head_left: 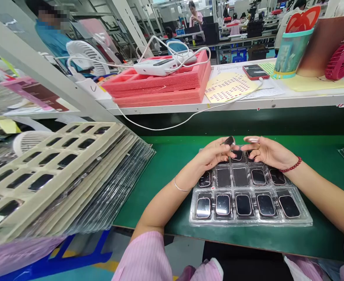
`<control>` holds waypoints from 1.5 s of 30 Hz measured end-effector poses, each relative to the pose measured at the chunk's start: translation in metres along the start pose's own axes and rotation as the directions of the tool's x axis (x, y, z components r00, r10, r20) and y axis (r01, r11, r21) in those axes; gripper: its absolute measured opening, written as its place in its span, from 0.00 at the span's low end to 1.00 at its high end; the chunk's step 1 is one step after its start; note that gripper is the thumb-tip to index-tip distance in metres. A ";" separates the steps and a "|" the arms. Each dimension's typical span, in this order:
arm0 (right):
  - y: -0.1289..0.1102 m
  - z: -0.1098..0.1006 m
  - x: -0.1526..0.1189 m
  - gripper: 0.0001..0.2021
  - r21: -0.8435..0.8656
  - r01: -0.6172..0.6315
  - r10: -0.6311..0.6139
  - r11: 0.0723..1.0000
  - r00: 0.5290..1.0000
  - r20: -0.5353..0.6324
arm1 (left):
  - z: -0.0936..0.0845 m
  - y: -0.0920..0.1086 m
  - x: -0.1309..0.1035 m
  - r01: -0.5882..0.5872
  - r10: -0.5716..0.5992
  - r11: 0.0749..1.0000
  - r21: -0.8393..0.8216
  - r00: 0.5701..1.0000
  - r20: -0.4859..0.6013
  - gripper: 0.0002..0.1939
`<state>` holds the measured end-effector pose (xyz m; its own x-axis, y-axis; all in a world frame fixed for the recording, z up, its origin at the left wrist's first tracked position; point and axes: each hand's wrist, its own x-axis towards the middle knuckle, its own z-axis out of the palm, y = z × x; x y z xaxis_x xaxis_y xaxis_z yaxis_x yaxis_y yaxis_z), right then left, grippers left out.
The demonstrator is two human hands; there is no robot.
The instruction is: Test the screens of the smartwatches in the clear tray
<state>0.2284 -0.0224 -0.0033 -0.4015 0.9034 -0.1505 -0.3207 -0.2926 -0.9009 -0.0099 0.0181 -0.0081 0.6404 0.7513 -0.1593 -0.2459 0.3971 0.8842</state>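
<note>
**Small dark part pinched above the clear tray: risks and blind spots**

We hold a small dark part (228, 140) at the fingertips of our left hand (211, 154), closed in a pinch on it, just above the far row of a clear blister tray (305, 218) on the green desk (166, 164). Our right hand (267, 151) lies just beside it, fingers loosely curled, tips near the part; we cannot tell whether it grips anything.

Risks, as we judge them:
- The pinch is at the very tips, so the part could slip and fall onto the glossy screen units (243, 204) seated below, marking a face.
- Both wrists hover over the tray; a sleeve or the red bead bracelet (290, 168) could drag across units.
- The leaning stack of cream trays (43, 171) to the left looks liable to slide.

Hard to make out: the far tray pockets are covered by our hands; the part's shape is too small to identify; the right-hand stack is cut off.
</note>
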 end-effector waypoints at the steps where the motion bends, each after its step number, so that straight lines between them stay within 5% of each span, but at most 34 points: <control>1: 0.001 0.001 -0.001 0.20 -0.032 0.020 -0.020 0.999 1.000 0.007 | 0.002 -0.002 -0.001 -0.043 0.044 0.997 0.058 0.999 -0.012 0.29; 5: 0.007 0.007 -0.001 0.27 -0.251 0.157 -0.159 0.955 0.987 0.009 | 0.011 -0.007 -0.005 -0.173 0.186 0.948 0.266 0.982 -0.026 0.35; 11: 0.011 0.014 -0.002 0.15 -0.546 0.307 -0.352 0.780 0.936 0.023 | 0.014 -0.008 -0.006 -0.235 0.251 0.889 0.394 0.968 0.012 0.25; 45: 0.013 0.017 -0.006 0.13 -0.643 0.338 -0.389 0.687 0.919 0.068 | 0.018 -0.005 -0.010 -0.202 0.248 0.872 0.446 0.968 -0.045 0.21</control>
<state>0.2125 -0.0368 -0.0073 -0.3024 0.9226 0.2395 0.1954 0.3060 -0.9318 -0.0016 -0.0009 -0.0032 0.5260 0.8493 0.0450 -0.0191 -0.0411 0.9990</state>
